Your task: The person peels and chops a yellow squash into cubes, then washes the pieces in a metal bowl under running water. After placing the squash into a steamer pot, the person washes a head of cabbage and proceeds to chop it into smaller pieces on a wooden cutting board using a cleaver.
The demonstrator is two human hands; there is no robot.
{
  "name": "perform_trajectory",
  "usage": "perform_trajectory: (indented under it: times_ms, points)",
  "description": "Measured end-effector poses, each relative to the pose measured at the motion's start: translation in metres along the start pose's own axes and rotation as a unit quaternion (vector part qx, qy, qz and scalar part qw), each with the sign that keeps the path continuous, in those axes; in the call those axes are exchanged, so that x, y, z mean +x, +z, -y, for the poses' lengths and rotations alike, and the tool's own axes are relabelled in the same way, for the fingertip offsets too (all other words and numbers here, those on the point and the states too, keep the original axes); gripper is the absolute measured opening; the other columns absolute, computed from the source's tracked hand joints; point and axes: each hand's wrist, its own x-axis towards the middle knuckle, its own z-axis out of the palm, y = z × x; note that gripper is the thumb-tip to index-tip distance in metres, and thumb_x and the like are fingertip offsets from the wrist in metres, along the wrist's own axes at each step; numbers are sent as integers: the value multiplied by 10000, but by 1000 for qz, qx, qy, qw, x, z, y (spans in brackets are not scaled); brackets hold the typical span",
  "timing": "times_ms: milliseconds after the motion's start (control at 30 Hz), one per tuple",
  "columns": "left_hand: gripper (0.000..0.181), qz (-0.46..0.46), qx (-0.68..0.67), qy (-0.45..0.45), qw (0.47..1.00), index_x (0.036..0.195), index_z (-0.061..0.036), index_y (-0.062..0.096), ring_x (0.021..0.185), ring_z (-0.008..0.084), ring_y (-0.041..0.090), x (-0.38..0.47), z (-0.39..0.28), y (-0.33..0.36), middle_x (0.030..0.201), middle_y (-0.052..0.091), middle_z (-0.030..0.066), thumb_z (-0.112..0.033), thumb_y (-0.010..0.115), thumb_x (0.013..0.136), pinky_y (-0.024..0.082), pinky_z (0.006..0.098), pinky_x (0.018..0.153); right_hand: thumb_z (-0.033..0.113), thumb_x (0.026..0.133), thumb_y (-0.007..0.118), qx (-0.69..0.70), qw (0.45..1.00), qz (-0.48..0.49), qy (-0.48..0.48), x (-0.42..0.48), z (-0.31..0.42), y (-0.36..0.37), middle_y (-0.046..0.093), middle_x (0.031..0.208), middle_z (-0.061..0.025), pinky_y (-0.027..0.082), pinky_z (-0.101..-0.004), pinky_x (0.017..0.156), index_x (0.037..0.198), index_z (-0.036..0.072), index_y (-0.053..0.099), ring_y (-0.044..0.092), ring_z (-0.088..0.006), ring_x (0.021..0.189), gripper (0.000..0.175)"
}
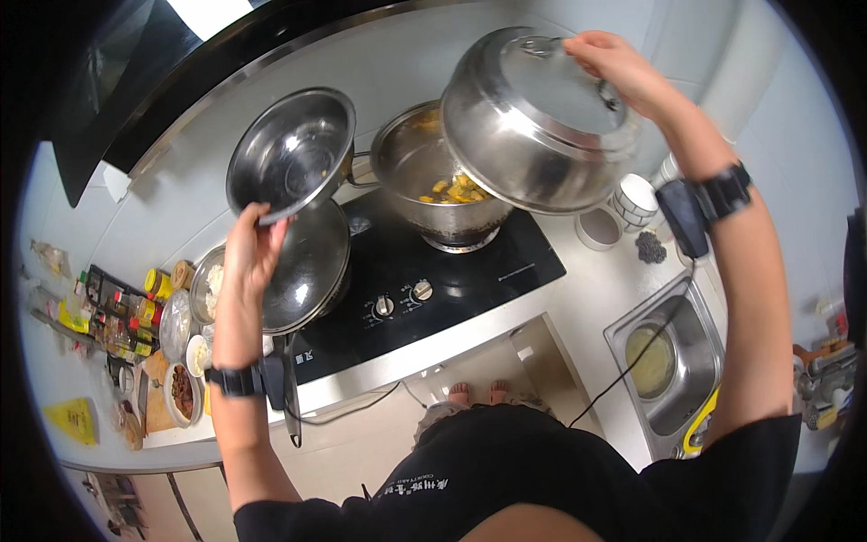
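Observation:
My left hand (254, 247) grips the near rim of a steel bowl (291, 152), tilted above a lidded frying pan (308, 261) on the left of the hob. At the upper right, my right hand (613, 68) holds a large domed steel lid (535, 129) by its handle. The lid is raised and tilted over the right side of a steel pot (460, 220) and hides part of its opening. Yellow-brown food pieces (457, 190) lie in the pot, which stands on the right burner.
A black gas hob (399, 271) bears two knobs. To the right are a white patterned cup (635, 196), a small bowl (599, 227) and a steel sink (698, 359). Sauce bottles (145, 311), a dish of dark food (183, 396) and a cutting board (159, 406) stand left. A range hood (196, 95) overhangs.

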Motion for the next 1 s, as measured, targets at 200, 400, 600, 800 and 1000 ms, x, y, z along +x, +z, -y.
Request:
perform_trajectory:
  times_ms: [200,400,600,800,1000]
  points:
    - [160,-55,-34,8,998,880,77,509,596,198,637,-91,20,-54,748,609,151,-80,502,852,577,224,542,311,859,557,-62,997,40,3,76,13,100,508,727,18,358,-232,623,840,30,589,438,-86,688,283]
    - [245,-67,-38,-7,997,940,137,507,637,199,651,-136,32,-68,804,628,176,-92,486,857,578,227,548,293,845,556,-103,993,55,1,118,1,150,554,748,-29,395,-280,635,915,-3,612,480,-130,693,310]
    - [267,-88,-49,10,995,1014,133,478,664,196,651,-159,50,-61,855,623,182,-84,468,859,581,246,568,271,845,543,-103,992,69,38,129,-11,165,566,771,-24,401,-272,665,924,7,613,494,-122,718,284]
    - [285,-75,-59,-7,995,1061,130,464,713,212,654,-168,71,-52,908,617,181,-72,453,860,585,261,596,251,849,528,-36,992,106,64,133,-20,164,575,822,-25,399,-266,685,966,13,606,500,-122,754,276]
    - [316,-89,17,-13,996,1114,105,421,766,186,642,-162,85,-38,979,587,164,-71,464,855,581,246,589,320,871,468,-137,988,58,-29,133,-24,170,619,949,-104,421,-342,776,1012,24,602,563,-254,880,354]
